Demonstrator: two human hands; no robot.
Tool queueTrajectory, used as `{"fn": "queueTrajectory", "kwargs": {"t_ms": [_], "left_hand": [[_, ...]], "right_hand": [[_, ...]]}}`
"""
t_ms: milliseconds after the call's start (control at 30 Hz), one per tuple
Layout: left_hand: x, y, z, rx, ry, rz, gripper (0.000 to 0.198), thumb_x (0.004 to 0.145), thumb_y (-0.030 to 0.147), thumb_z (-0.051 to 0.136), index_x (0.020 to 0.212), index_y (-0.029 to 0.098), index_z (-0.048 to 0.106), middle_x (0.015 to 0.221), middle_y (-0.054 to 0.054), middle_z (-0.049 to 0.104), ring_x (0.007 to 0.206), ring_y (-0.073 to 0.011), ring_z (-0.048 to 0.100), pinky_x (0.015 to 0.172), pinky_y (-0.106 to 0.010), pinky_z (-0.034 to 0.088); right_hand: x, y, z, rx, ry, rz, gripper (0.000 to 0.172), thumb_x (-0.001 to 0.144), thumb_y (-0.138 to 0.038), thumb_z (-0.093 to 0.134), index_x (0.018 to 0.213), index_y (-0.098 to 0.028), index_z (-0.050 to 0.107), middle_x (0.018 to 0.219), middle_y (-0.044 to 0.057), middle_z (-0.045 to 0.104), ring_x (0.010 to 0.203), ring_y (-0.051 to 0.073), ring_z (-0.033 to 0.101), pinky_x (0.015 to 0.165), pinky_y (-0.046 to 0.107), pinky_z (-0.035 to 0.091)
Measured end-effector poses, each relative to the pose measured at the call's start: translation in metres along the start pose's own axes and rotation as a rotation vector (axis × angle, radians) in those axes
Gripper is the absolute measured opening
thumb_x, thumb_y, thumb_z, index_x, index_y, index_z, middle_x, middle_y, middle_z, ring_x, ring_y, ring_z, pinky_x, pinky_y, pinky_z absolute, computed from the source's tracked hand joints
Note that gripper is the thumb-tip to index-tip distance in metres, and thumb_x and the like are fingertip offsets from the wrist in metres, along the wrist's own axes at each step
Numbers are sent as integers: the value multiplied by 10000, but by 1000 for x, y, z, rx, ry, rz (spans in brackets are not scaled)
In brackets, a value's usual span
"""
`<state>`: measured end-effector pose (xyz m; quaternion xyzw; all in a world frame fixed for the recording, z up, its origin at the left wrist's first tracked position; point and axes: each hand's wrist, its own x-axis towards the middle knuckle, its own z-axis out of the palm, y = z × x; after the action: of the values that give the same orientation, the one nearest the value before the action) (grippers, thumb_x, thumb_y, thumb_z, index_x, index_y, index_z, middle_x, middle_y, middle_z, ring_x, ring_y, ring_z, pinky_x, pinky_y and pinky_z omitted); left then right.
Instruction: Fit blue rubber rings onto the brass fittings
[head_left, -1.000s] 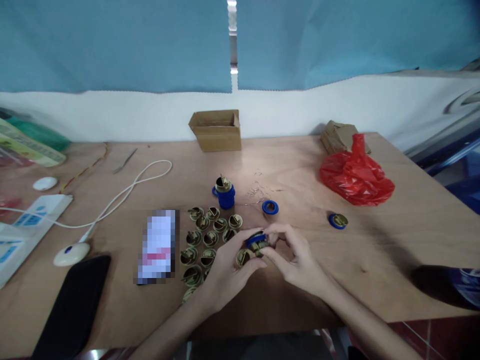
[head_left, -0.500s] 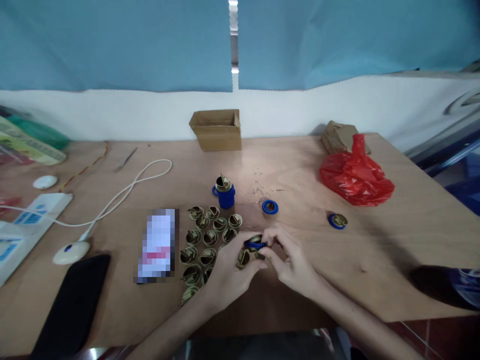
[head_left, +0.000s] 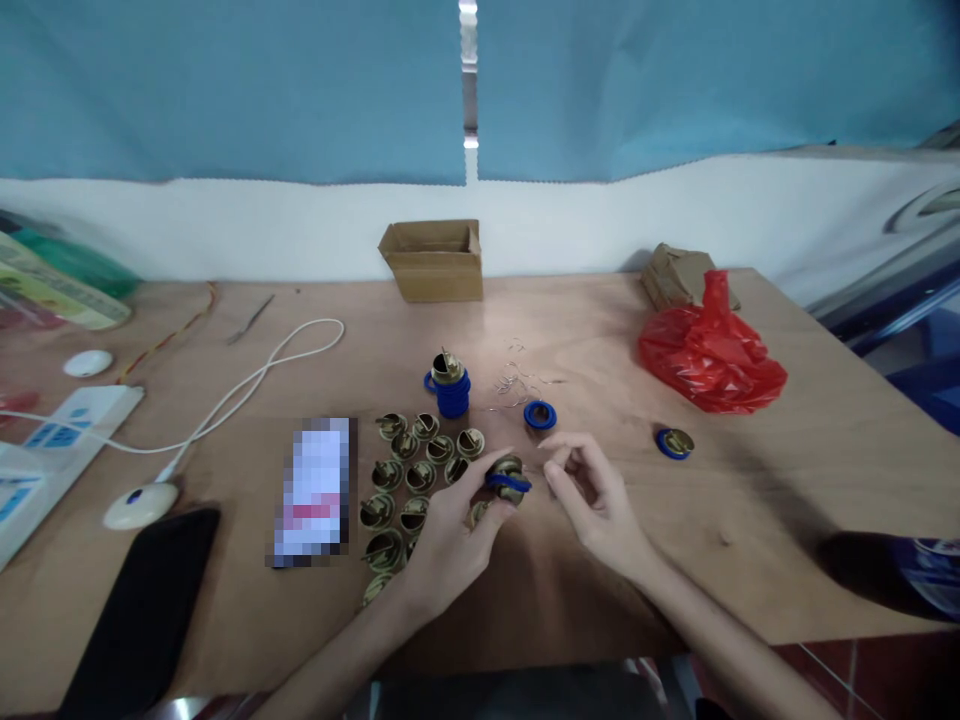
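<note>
My left hand pinches a small brass cup with a blue ring around it, held just above the table. My right hand is a short way to the right of it, fingers loosely curled and apart, holding nothing. Several more brass cups lie in a cluster under and left of my left hand. A stack of blue rings topped by a brass cup stands behind the cluster. A loose blue ring lies beyond my right hand. Another ringed brass cup sits further right.
A small open cardboard box stands at the back, a red plastic bag at the back right, thin wire clips near the stack. A blurred card, black phone, white cable and power strip lie left.
My right hand has let go of the ringed cup and drawn away to the right, opening. My left hand keeps the cup and has lifted it slightly toward the back.
</note>
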<state>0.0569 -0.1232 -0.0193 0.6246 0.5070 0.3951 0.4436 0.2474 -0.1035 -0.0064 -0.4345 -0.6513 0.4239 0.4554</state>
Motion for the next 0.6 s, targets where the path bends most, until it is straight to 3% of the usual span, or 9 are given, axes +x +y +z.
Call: {"fn": "queueTrajectory", "kwargs": {"t_ms": [233,333,433,600], "left_hand": [[-4,-2,3,-143,-1,21,433,958,165,535,1377,267,503,1270,-57,705,1066,-179,723,841,-278,610],[-2,1,1,-157,22,47,339,995,189,484,1320,254,558,1348,-87,656,1133,-197,697,903,-312,608],[0,4,2,-193,15,65,313,947,192,590,1254,254,603,1383,-87,633,1105,-199,712,913,-315,615],[-1,0,8,-221,110,102,394,895,170,668,1271,264,594,1212,-55,722,1056,-196,738,898,-318,636]], "right_hand": [[9,-5,-4,203,-287,276,336,985,-525,569,879,-213,509,638,-83,350,554,100,288,529,265,223],[11,-7,-4,288,-315,329,387,959,-558,603,832,-217,473,633,-87,352,533,88,266,507,260,188],[10,-5,-2,323,-288,337,382,959,-557,610,845,-221,467,636,-90,353,517,82,283,494,252,202],[7,-1,2,271,-201,311,382,964,-573,582,848,-233,450,626,-93,357,505,90,319,489,247,250]]}}
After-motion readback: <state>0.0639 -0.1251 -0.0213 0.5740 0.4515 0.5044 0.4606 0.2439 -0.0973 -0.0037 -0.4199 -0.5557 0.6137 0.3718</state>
